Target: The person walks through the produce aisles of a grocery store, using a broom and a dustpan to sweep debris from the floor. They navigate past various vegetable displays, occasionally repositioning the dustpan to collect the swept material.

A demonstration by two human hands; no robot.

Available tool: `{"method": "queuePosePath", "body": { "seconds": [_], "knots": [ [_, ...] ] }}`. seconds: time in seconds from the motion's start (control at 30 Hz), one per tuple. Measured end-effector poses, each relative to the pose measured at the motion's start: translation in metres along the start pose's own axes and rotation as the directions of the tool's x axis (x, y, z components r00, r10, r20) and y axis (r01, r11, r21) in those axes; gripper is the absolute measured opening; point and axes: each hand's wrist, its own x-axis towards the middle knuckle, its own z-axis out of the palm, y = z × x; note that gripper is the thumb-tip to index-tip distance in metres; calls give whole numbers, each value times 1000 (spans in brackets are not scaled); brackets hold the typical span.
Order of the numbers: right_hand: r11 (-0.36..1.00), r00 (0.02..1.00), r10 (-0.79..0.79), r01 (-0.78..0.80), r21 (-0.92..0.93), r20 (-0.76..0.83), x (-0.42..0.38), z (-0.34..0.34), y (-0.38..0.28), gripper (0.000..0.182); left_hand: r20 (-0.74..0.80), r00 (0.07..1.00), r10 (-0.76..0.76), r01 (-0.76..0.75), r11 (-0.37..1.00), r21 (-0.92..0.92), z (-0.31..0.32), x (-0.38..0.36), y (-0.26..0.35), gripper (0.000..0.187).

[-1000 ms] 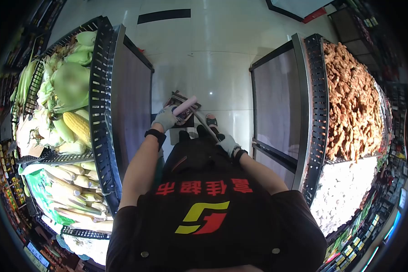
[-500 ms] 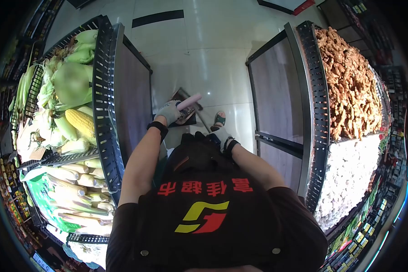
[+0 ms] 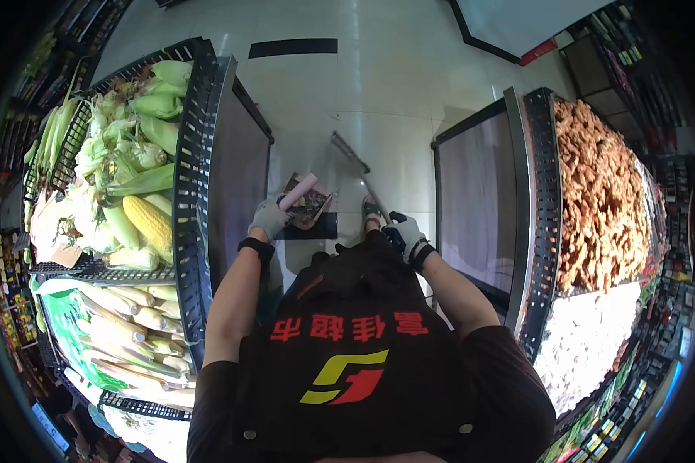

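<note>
Down on the floor below both grips, left hand (image 3: 269, 218) still clutches the pink-handled dustpan (image 3: 305, 202) while right hand (image 3: 405, 232), closed on the broom handle (image 3: 357, 171), just swung it forward.

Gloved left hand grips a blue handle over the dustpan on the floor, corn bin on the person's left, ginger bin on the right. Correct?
Not quite: the handle in the left hand is pink, not blue, as the head view shows. The dustpan, the corn bin and the ginger bin are as stated.
</note>
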Motion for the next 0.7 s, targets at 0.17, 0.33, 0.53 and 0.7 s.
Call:
{"method": "queuePosePath", "body": {
  "seconds": [0.17,0.33,0.53,0.7],
  "knots": [
    [996,994,-6,15,88,-107,78,-46,-94,15,-56,998,-31,34,998,52,4,47,11,37],
    [993,993,43,-30,116,-109,209,-103,-184,18,-51,992,-118,118,993,-15,-5,101,50,38],
    [988,990,142,-142,-55,5,278,-90,-231,7,-27,963,-267,267,964,-14,-16,181,112,37],
    [972,988,88,-57,-227,129,272,-73,-186,23,-42,939,-342,342,940,-11,-18,246,136,41]
  ]
}}
